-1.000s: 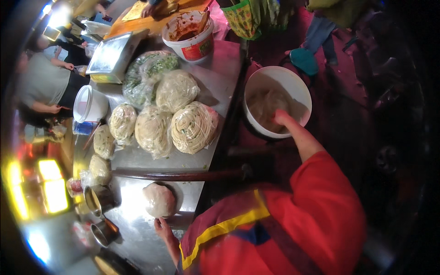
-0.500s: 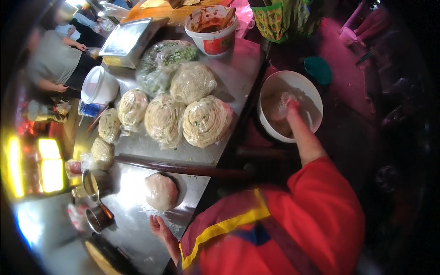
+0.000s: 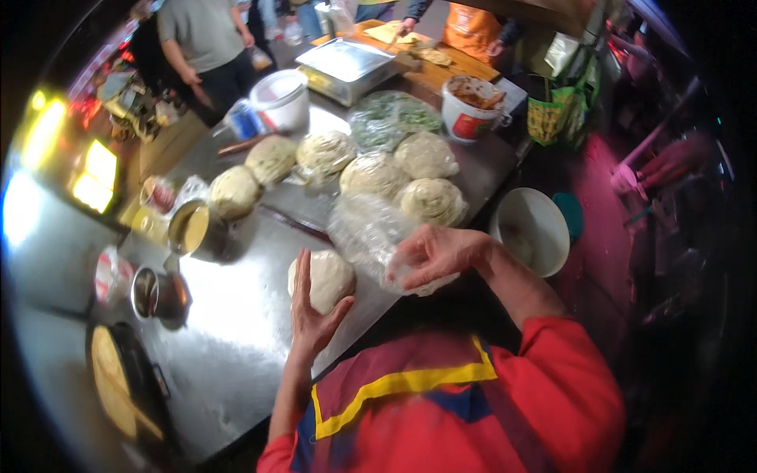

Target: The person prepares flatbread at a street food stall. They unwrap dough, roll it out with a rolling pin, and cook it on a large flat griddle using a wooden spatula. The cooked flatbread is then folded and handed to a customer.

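A pale, smooth ball of dough lies on the metal table in front of me. My left hand is open beside it, fingers upright and thumb apart, its edge against the dough's near left side. To the right, my right hand is closed on a clear plastic bag, which spreads crumpled over the table and past its edge. Behind the bag sit several coiled dough rounds under clear plastic. A dark rolling pin lies partly under the bag.
On the right stands a deep white bucket. Farther back are a tub of red sauce, bagged chopped greens, a scale and a white tub. Metal pots and a black pan line the left. People stand beyond the table.
My right hand has come out of the white bucket to above the table edge, with the plastic bag in it. My left hand has moved up against the dough. The view has turned.
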Demonstrator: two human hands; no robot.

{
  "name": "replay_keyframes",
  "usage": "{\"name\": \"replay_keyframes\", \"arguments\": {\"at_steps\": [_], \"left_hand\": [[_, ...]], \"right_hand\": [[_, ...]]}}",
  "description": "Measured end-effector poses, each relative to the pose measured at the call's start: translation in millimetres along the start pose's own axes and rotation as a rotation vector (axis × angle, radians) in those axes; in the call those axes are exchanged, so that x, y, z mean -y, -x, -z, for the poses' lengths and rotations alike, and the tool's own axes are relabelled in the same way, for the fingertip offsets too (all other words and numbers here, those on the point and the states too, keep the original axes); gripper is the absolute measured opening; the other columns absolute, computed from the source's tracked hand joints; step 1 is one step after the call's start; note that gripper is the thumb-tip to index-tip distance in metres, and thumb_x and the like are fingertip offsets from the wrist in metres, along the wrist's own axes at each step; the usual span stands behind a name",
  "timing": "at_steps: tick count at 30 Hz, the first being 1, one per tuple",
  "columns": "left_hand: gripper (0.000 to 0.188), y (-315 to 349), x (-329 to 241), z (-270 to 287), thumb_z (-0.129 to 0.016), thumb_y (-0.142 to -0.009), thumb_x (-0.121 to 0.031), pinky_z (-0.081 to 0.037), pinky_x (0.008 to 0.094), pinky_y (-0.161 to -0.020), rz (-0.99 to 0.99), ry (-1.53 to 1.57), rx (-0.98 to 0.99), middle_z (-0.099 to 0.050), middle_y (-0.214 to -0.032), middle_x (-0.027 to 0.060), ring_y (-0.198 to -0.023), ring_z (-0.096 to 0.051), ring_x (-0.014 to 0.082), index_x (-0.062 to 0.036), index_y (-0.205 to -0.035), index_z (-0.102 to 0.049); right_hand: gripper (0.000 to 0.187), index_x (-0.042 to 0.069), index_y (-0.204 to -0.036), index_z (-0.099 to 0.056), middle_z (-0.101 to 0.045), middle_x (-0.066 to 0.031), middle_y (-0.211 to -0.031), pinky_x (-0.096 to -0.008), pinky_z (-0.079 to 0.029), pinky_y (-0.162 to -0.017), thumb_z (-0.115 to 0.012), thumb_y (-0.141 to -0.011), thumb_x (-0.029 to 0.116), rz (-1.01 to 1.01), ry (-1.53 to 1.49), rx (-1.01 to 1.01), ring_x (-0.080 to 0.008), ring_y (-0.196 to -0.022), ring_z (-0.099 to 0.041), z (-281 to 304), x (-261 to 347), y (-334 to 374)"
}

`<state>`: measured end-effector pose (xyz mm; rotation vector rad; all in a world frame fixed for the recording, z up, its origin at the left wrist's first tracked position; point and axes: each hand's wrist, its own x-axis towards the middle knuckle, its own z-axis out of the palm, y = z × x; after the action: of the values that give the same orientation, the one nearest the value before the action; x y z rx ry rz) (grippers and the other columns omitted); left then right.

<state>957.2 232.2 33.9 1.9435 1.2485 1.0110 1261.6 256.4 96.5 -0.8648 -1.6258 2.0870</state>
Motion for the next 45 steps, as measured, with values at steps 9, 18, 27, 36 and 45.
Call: {"name": "replay_keyframes", "arguments": {"at_steps": [9,18,27,36,45], "left_hand": [[0.020,25.3,22.6,100.1,-0.080,-0.082,-0.013,-0.049,0.0381,-0.098,0.239,0.311,0.084,-0.072,-0.110,0.0148,-0.110,-0.064,0.0250,-0.0010,-0.094,-0.071],[0.020,68.5,67.9,131.3,-0.073,-0.092,-0.013,-0.057,0.0345,-0.074,0.263,1.108,0.025,-0.058,-0.077,-0.0004,-0.067,-0.058,0.0113,-0.0102,-0.103,-0.057],[0.015,38.7,105.0,169.8,-0.071,-0.096,-0.024,-0.034,0.0218,-0.046,0.559,0.907,-0.281,-0.049,-0.074,-0.0084,-0.056,-0.041,0.0031,-0.0171,-0.094,-0.058],[0.041,-22.2,31.8,139.9,-0.064,-0.100,-0.035,-0.036,0.0286,-0.044,0.408,0.235,0.370,-0.051,-0.053,0.0012,-0.045,-0.042,0.0135,-0.0060,-0.071,-0.064],[0.117,11.1,93.6,59.4,-0.089,-0.066,-0.039,-0.053,0.0464,-0.090,0.262,-0.765,0.572,-0.046,-0.139,0.0297,-0.110,-0.063,0.0432,-0.0035,-0.156,-0.023]], "right_hand": [[0.016,0.001,-0.099,-0.069,-0.067,0.0009,-0.089,-0.0231,-0.051,-0.073,-0.069,-0.083,-0.002,0.271,0.880,-0.773,-0.0048,-0.083,-0.060,6.4,-35.8,-117.6],[0.022,-0.001,-0.114,-0.063,-0.071,-0.0112,-0.099,-0.0364,-0.060,-0.081,-0.058,-0.096,0.011,0.089,-0.827,-0.636,-0.0239,-0.084,-0.070,2.0,-85.5,-168.2],[0.050,0.000,-0.116,-0.064,-0.070,-0.0112,-0.097,-0.0381,-0.059,-0.071,-0.048,-0.100,0.044,0.102,-0.095,0.021,-0.0245,-0.080,-0.071,-45.6,-69.1,-125.1],[0.071,-0.002,-0.095,-0.074,-0.070,-0.0172,-0.081,-0.0437,-0.054,-0.082,-0.055,-0.087,0.066,-0.509,1.126,0.243,-0.0327,-0.085,-0.069,-26.2,-53.2,-138.0],[0.103,0.007,-0.146,-0.041,-0.050,-0.0264,-0.133,-0.0478,-0.043,-0.105,-0.092,-0.058,0.023,0.358,1.467,0.006,-0.0436,-0.128,-0.048,-4.4,-73.9,-177.7]]}}
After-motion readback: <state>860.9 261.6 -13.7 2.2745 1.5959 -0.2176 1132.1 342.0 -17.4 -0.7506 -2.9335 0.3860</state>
